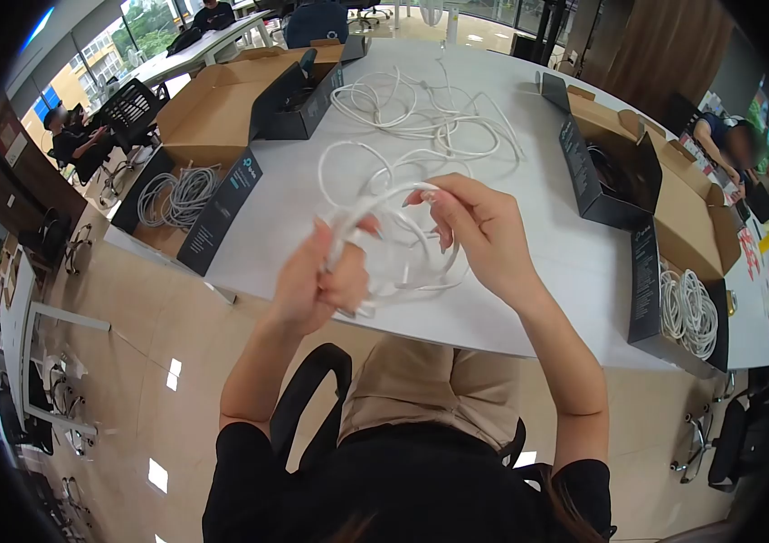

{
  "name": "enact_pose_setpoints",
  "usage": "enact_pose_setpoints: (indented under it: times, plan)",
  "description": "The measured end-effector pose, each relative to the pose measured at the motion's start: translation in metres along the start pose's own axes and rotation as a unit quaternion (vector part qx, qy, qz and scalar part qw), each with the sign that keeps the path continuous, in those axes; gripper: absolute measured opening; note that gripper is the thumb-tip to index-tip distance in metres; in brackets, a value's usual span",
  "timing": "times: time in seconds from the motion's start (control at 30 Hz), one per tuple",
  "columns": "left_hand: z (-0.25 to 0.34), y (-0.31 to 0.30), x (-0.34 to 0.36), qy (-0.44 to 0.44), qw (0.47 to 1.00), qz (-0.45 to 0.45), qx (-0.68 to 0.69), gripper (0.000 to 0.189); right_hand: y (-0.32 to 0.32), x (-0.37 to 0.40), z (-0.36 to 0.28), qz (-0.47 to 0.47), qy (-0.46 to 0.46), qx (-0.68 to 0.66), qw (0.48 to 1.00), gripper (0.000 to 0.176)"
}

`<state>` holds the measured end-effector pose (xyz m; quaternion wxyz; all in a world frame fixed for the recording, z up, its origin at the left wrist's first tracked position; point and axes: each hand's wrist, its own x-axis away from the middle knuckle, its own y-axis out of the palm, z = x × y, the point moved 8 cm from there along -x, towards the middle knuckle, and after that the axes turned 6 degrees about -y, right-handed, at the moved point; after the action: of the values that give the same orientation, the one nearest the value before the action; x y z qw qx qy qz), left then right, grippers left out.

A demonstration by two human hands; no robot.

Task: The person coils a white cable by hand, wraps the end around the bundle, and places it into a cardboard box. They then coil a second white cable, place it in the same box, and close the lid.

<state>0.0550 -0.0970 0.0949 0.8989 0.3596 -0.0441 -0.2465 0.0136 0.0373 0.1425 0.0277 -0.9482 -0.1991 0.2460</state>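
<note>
Cable [383,196], white and looped, arcs between my two hands above the near edge of the surface [574,294]. My left hand [319,281], blurred, curls around it; my right hand [488,226] pinches it between thumb and fingers. I see loose loops [443,133] toward the surface's far side and coils [688,312] in open boxes [222,213] along its left and right.

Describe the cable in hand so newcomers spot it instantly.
Find the white table, then the middle of its near edge. There, a white cable arcs between the left hand and the right hand. Being held sets it apart from the cable bundles in open boxes on either side.
</note>
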Motion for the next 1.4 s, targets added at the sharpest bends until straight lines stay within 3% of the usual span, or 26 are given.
enact_pose_setpoints:
  times: [0.03, 0.1, 0.13, 0.17, 0.23, 0.37, 0.47, 0.53, 0.57, 0.63, 0.67, 0.77, 0.8, 0.9, 0.93, 1.03, 1.13, 1.23, 1.33, 1.4]
  plan:
    - [-0.006, 0.016, -0.001, -0.034, 0.995, -0.094, 0.004, 0.042, -0.005, 0.002, 0.000, 0.016, 0.014, 0.003, 1.000, 0.018]
    - [-0.019, 0.048, 0.005, -0.100, 0.954, -0.281, 0.014, 0.040, 0.006, 0.004, 0.017, 0.058, -0.095, -0.013, 0.994, 0.019]
    - [-0.022, 0.048, 0.005, -0.107, 0.950, -0.282, 0.077, 0.038, 0.007, 0.007, 0.022, 0.061, -0.094, -0.040, 0.993, 0.020]
    - [-0.020, 0.047, 0.005, -0.080, 0.955, -0.278, 0.056, 0.038, 0.008, 0.010, 0.028, 0.064, -0.093, -0.068, 0.991, 0.021]
    - [-0.015, 0.044, 0.007, -0.024, 0.963, -0.268, 0.014, 0.038, 0.009, 0.020, 0.041, 0.038, 0.024, -0.159, 0.986, 0.025]
    - [-0.007, 0.034, 0.006, 0.029, 0.974, -0.221, 0.033, 0.034, 0.016, 0.035, 0.020, 0.009, -0.032, -0.112, 0.993, 0.034]
    - [-0.012, 0.021, 0.003, 0.048, 0.984, -0.173, -0.005, 0.033, 0.016, 0.041, 0.008, 0.058, -0.096, -0.095, 0.989, 0.035]
    - [-0.019, 0.015, 0.002, 0.041, 0.987, -0.156, 0.001, 0.032, 0.013, 0.043, 0.004, 0.070, -0.068, -0.015, 0.995, 0.033]
    - [-0.020, 0.023, 0.003, 0.057, 0.981, -0.175, -0.053, 0.032, 0.011, 0.043, 0.007, 0.071, -0.047, -0.011, 0.996, 0.031]
    - [-0.025, 0.042, 0.006, 0.084, 0.960, -0.211, -0.161, 0.032, 0.013, 0.046, 0.029, 0.059, 0.023, -0.147, 0.987, 0.025]
    - [-0.035, 0.039, 0.008, 0.010, 0.961, -0.230, -0.155, 0.034, 0.003, 0.047, 0.034, 0.072, -0.003, -0.021, 0.997, 0.017]
    - [-0.043, 0.045, 0.010, -0.014, 0.902, -0.420, -0.098, 0.041, 0.007, 0.046, 0.016, 0.030, -0.103, 0.034, 0.994, 0.012]
    - [-0.050, 0.034, 0.007, -0.089, 0.939, -0.332, -0.028, 0.046, 0.014, 0.045, 0.003, 0.010, -0.181, 0.100, 0.978, 0.011]
    - [-0.041, 0.022, 0.007, -0.148, 0.967, -0.193, -0.083, 0.043, 0.025, 0.042, -0.005, -0.031, -0.230, 0.184, 0.955, 0.015]
    - [-0.039, 0.016, 0.010, -0.187, 0.959, -0.140, -0.159, 0.042, 0.024, 0.040, 0.001, -0.040, -0.187, 0.177, 0.966, 0.020]
    - [-0.030, 0.025, 0.022, -0.135, 0.974, -0.147, -0.103, 0.040, 0.026, 0.032, 0.005, -0.111, -0.155, 0.126, 0.973, 0.031]
    - [-0.006, 0.019, 0.029, -0.067, 0.952, -0.245, 0.170, 0.034, 0.021, 0.032, 0.023, -0.071, -0.178, 0.088, 0.978, 0.039]
    - [0.034, 0.020, 0.032, 0.036, 0.929, -0.253, 0.269, 0.030, 0.023, 0.034, 0.038, -0.161, -0.119, 0.204, 0.958, 0.027]
    - [0.063, 0.020, 0.042, 0.113, 0.872, -0.295, 0.373, 0.029, 0.025, 0.033, 0.045, -0.114, -0.091, 0.171, 0.974, 0.020]
    - [0.081, 0.018, 0.051, 0.174, 0.850, -0.295, 0.400, 0.027, 0.024, 0.033, 0.037, -0.135, -0.095, 0.231, 0.959, 0.016]
